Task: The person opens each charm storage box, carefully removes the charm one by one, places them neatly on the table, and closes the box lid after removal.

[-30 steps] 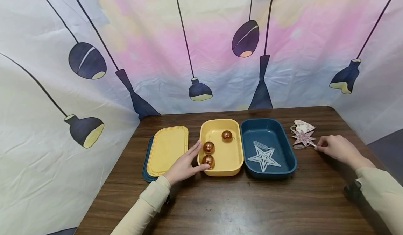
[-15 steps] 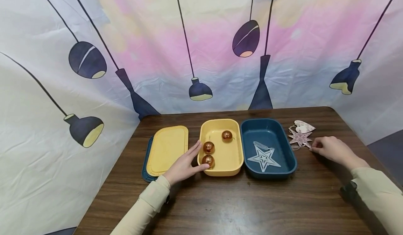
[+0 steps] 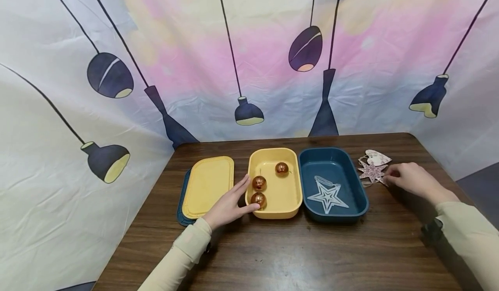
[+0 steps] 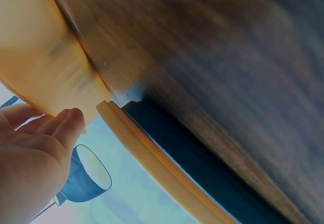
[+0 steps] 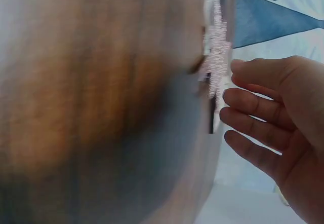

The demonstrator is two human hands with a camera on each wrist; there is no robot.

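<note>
In the head view my left hand (image 3: 230,206) rests at the left wall of the yellow box (image 3: 290,202), fingers extended and thumb over the near corner. Several fingers also show against this box in the left wrist view. Inside it are three shiny amber baubles (image 3: 281,168). My right hand (image 3: 415,180) is at the right tip of a glittery pink star ornament (image 3: 371,171), fingers loosely bent. In the right wrist view the star lies edge-on beside the spread fingertips (image 5: 235,96); whether they touch it I cannot tell. A white heart ornament (image 3: 378,157) lies just behind the star.
Right of the yellow box stands a blue box (image 3: 360,200) holding a white openwork star (image 3: 328,196). A yellow lid (image 3: 208,187) lies over a blue lid (image 3: 182,211) at the left. A printed cloth (image 3: 273,87) hangs behind the wooden table (image 3: 273,256).
The pink star has slid slightly left toward the blue box, the right hand moving with it. That hand then lifted a little at the star's tip. The left hand has stayed put.
</note>
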